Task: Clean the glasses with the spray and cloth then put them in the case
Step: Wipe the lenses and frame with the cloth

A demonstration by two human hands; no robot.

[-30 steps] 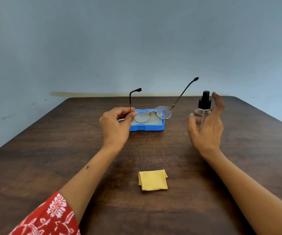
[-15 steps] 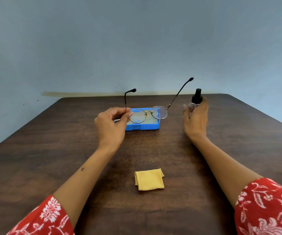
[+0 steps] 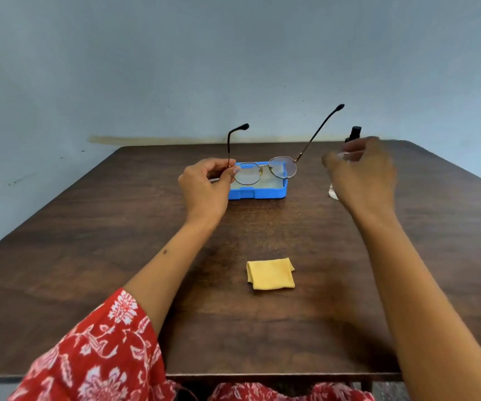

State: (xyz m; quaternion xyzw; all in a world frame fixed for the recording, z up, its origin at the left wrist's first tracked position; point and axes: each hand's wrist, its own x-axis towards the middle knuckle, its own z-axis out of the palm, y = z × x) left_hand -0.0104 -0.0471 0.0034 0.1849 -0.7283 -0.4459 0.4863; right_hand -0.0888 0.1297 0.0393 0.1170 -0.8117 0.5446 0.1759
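Note:
My left hand [image 3: 204,189] pinches the thin-framed round glasses [image 3: 282,167] at the left hinge and holds them in the air over the open blue case [image 3: 258,193], with both temples pointing up and away. To the right, my right hand [image 3: 363,180] is blurred and curled round the clear spray bottle [image 3: 354,134]. The bottle's black nozzle sticks out above the fingers and its base shows below the palm, tilted. A folded yellow cloth [image 3: 271,274] lies on the table nearer to me, between my forearms.
Everything stands on a dark wooden table [image 3: 89,256] against a pale blue wall. The table's near edge runs just in front of my red floral sleeve [image 3: 103,348].
My right hand reached the spray bottle and closed round it. The left hand kept the glasses over the case, and my head moved so the view shifted.

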